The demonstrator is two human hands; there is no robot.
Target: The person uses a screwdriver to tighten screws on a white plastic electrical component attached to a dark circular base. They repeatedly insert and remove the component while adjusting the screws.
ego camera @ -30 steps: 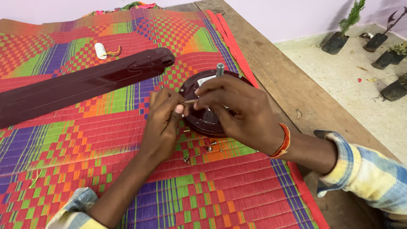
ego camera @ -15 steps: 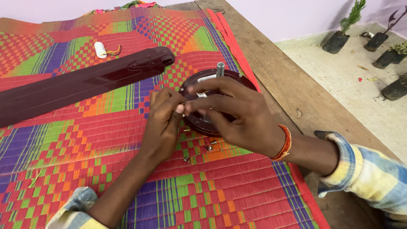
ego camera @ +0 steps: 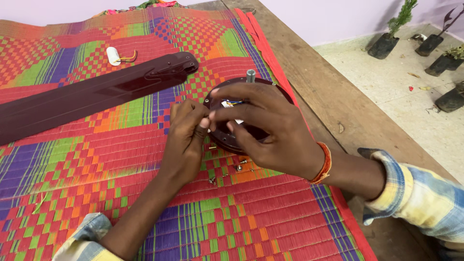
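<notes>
Lilac wall [ego camera: 299,14], speckled floor [ego camera: 411,92], wooden table [ego camera: 309,82]

— Packages, signs, screens? 
— None in view.
— Labels? 
— One possible: small white patch [ego camera: 227,103] on top of dark round motor housing [ego camera: 227,137], mostly hidden under right hand [ego camera: 263,128]; shape cannot be told.

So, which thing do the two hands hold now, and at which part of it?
The left hand and right hand pinch something small together at the near-left rim of the round dark fan motor. What it is cannot be told.
</notes>
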